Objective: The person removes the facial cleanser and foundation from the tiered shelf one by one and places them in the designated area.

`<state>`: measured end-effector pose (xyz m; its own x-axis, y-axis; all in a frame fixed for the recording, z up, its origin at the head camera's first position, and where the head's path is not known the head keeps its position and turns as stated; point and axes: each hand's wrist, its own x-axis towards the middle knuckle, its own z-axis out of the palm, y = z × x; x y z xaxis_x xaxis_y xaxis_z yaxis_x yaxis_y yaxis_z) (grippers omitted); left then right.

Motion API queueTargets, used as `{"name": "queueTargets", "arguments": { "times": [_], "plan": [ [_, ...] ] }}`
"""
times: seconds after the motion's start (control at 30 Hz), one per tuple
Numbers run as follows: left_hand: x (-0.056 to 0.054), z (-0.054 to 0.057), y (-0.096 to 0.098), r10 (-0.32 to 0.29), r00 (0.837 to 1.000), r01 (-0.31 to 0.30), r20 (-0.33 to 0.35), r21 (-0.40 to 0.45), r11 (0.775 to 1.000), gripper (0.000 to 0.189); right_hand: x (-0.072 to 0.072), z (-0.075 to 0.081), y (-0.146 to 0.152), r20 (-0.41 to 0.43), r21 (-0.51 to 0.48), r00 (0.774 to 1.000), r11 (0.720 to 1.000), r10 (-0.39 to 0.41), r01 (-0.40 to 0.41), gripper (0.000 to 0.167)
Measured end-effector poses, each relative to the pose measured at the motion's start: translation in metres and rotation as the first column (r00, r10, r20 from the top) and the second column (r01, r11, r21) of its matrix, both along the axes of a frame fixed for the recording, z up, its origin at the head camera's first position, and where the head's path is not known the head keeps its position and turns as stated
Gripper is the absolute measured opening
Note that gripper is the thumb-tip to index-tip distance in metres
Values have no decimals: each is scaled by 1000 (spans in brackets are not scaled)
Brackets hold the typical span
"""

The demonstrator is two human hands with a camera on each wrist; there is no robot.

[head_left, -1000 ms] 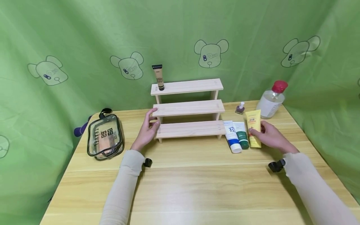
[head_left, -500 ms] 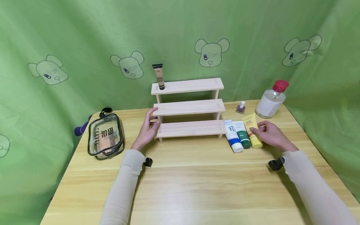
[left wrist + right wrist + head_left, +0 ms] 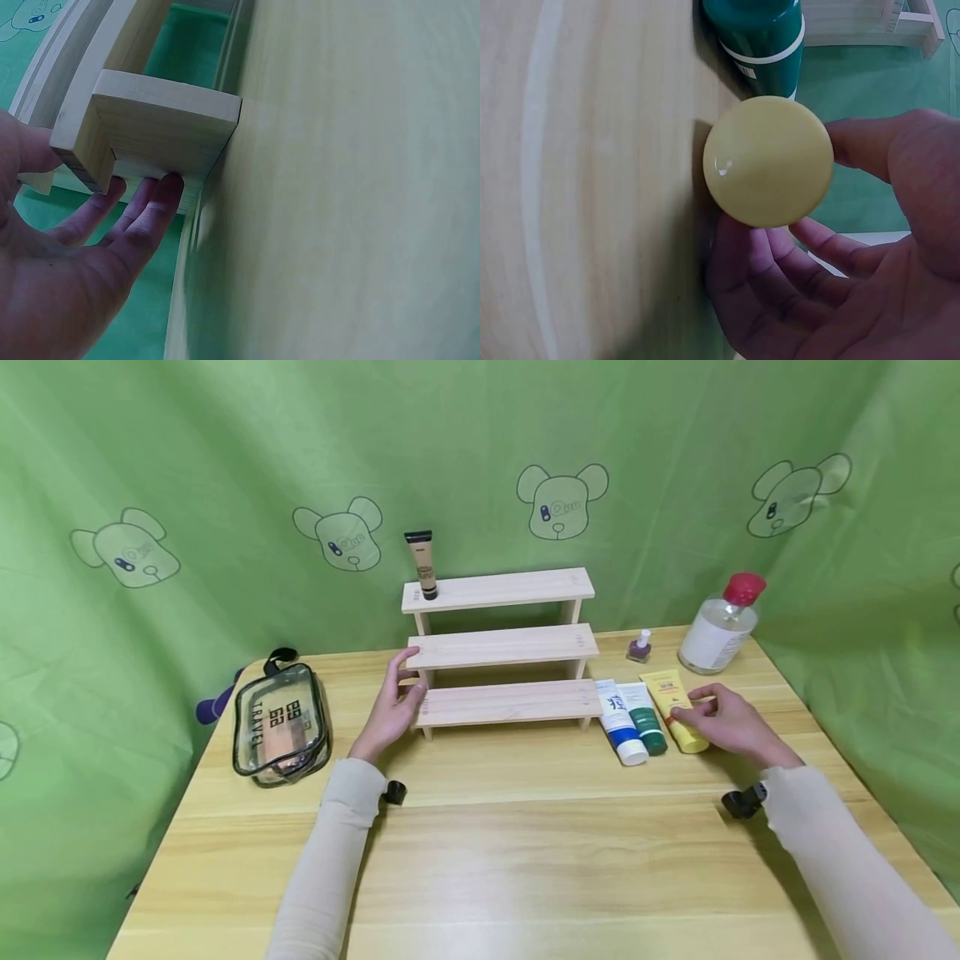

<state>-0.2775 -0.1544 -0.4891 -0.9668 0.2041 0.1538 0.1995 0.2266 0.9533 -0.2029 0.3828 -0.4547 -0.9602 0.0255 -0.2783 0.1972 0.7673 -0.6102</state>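
At the right of the head view my right hand (image 3: 727, 720) holds a yellow squeeze tube (image 3: 675, 706) that lies slanted by the table surface. Close up, its round yellow cap (image 3: 769, 161) sits between thumb and fingers. Just left of it lie a green-and-white tube (image 3: 642, 718) and a white-and-blue tube (image 3: 621, 722), caps towards me. My left hand (image 3: 390, 714) grips the left end of a three-tier wooden stand (image 3: 510, 702). In the left wrist view, fingers (image 3: 154, 214) reach against the stand's side panel. On the top tier a beige tube (image 3: 423, 564) stands on its black cap.
A small purple nail polish bottle (image 3: 639, 647) and a clear bottle with a red cap (image 3: 722, 625) stand behind the tubes. Far left lies a transparent travel pouch (image 3: 281, 722) with things inside. A green curtain (image 3: 465, 452) hangs behind the wooden table (image 3: 525, 860).
My right hand has lowered the yellow tube from a raised, upright pose to a slant beside the green tube, then shifted slightly right. The left hand stays at the stand.
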Motion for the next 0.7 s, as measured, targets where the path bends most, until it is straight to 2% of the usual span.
{"name": "queueTargets", "arguments": {
  "times": [0.33,0.5,0.7],
  "plan": [
    [0,2,0,-3,1000,3,10,8,1000,63,2,0,-3,25,-15,1000,1000,-7,7,84],
    [1,3,-2,2,1000,-2,5,-4,1000,64,3,1,0,4,-12,1000,1000,-11,11,81],
    [-1,2,-1,-8,1000,8,-4,-1,1000,63,7,9,-3,-94,-44,995,999,-15,11,70]
  ]
}}
